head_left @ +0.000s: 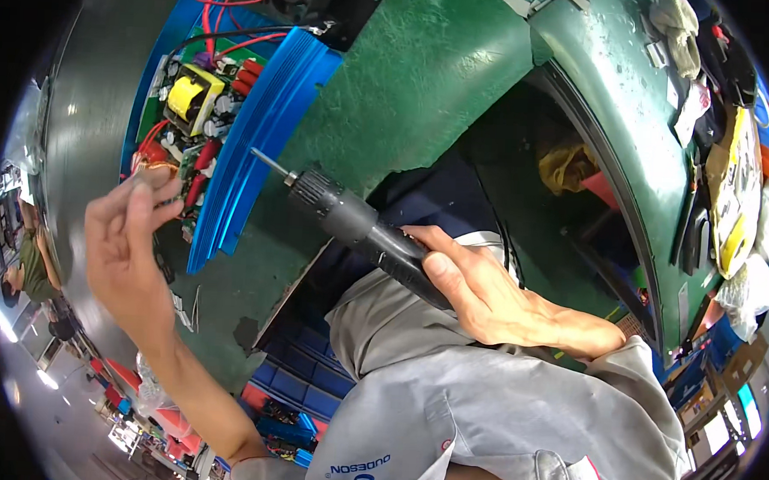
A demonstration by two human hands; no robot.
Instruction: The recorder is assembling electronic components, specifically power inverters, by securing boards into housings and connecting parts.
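Observation:
My right hand (485, 292) is wrapped round a black electric screwdriver (363, 230), its thin metal bit pointing up and left. The bit's tip is beside the outer wall of a blue finned metal housing (256, 140); I cannot tell whether they touch. Inside the housing lies a green circuit board with a yellow transformer (187, 98), red parts and wires. My left hand (131, 246) is at the board's near left end, slightly blurred, its thumb and fingers drawn together. Whatever is between those fingertips, if anything, is too small to make out.
A black fan panel (326, 6) is at the housing's far end, joined by red and black wires. The green worktable (409, 69) has a cut-out in front of me. Gloves (675, 30), plastic bags and tools crowd its right side. Blue bins (306, 374) stand below.

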